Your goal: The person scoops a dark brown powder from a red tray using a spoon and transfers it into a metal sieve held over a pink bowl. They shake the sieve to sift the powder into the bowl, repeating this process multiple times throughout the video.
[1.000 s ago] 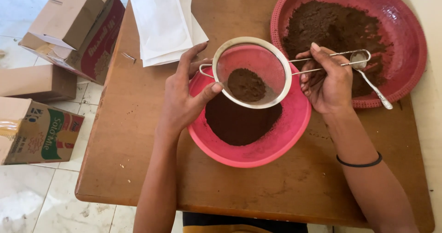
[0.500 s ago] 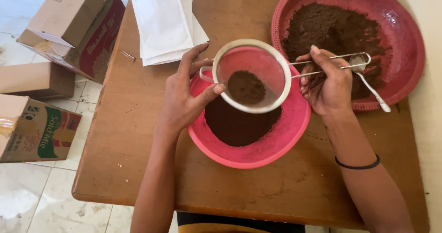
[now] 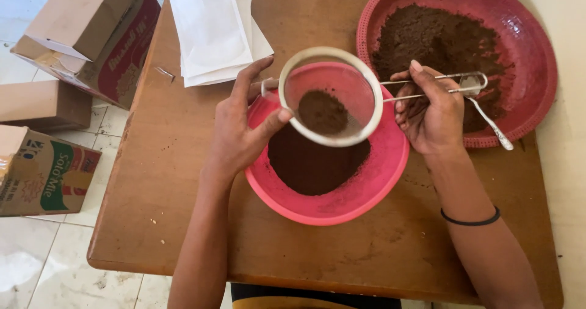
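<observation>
**Two hands hold a sieve over the pink bowl**

The left hand [image 3: 241, 132] cups the sieve [image 3: 330, 97] rim; the right hand [image 3: 427, 111] pinches its wire handle. It hangs above the pink bowl [image 3: 390, 175] mid-table. Sifting seems underway; gentle shaking is needed next.

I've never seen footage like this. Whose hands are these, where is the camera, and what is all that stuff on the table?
There is no machine here: a person works with two bare hands, filmed from a camera on their head that looks down.

The left hand steadies the rim of a round sieve, and the right hand grips its wire handle. A little dark brown powder lies in the sieve.

Under it stands a pink bowl with more powder. Behind, a large red basket tray holds a heap of it, with a spoon. White paper bags lie on the wooden table. Cardboard boxes sit on the floor to the left.
</observation>
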